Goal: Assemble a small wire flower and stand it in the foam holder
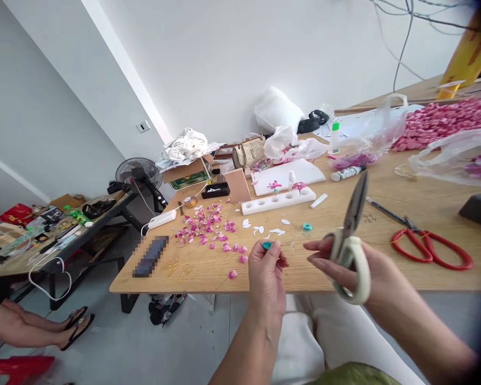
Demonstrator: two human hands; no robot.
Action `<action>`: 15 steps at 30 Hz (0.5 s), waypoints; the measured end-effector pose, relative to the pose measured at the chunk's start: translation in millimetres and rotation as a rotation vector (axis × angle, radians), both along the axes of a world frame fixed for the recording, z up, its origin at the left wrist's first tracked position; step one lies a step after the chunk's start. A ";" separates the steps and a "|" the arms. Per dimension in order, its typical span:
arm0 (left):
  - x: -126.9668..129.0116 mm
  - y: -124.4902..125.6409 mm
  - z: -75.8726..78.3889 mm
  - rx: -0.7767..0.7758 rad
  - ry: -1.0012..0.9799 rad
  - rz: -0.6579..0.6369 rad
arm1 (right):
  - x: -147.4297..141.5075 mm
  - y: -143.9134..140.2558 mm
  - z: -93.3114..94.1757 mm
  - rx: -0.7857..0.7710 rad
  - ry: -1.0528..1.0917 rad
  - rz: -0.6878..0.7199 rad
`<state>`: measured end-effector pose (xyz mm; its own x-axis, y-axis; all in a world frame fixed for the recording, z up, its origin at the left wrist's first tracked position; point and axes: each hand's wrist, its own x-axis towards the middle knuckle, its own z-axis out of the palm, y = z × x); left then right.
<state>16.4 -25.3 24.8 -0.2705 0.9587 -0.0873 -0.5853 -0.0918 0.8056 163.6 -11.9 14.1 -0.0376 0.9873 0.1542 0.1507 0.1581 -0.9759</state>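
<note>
Near the table's front edge, my left hand (266, 270) pinches a small teal piece (266, 245) between thumb and fingertips; it looks like ribbon or a leaf, too small to tell. My right hand (356, 267) has its fingers through the cream handles of a pair of scissors (351, 240), whose dark blades point up and away, seemingly together. Between and beyond my hands lies a teal spool (307, 227). White petal-shaped pieces (277, 232) are scattered on the wood behind my left hand, and pink petals (208, 222) spread to its left.
Red-handled pliers (428, 251) and a pen (385, 210) lie at right. A white foam holder (278, 201) bears two pink flowers. A large heap of pink petals (444, 123) fills the back right. A pixelated dark object (150, 256) sits at left; a person's legs (28, 326) show beyond.
</note>
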 end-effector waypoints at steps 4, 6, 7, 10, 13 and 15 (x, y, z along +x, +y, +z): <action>11.0 -3.0 -0.7 -0.012 -0.026 -0.029 | -31.5 6.1 -4.4 -0.042 0.137 0.000; 13.9 -3.9 -0.7 -0.025 -0.022 -0.038 | -34.9 10.9 -2.6 -0.034 0.163 0.035; 14.6 -4.2 -0.7 -0.031 -0.018 -0.037 | -35.0 12.7 -1.3 -0.026 0.164 0.049; 13.4 -4.8 -0.4 -0.036 0.006 -0.056 | -32.7 15.1 2.4 -0.005 0.129 0.030; 8.2 -5.8 0.8 -0.024 0.060 -0.118 | -30.1 14.5 5.5 0.011 0.109 -0.014; 4.1 -6.8 2.4 -0.010 0.124 -0.130 | -29.3 13.7 6.7 0.022 0.108 -0.024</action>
<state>20.5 -32.1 27.2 -0.1539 0.9856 -0.0707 -0.4880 -0.0136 0.8728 134.3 1.9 20.8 0.0036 0.9841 0.1773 0.0492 0.1769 -0.9830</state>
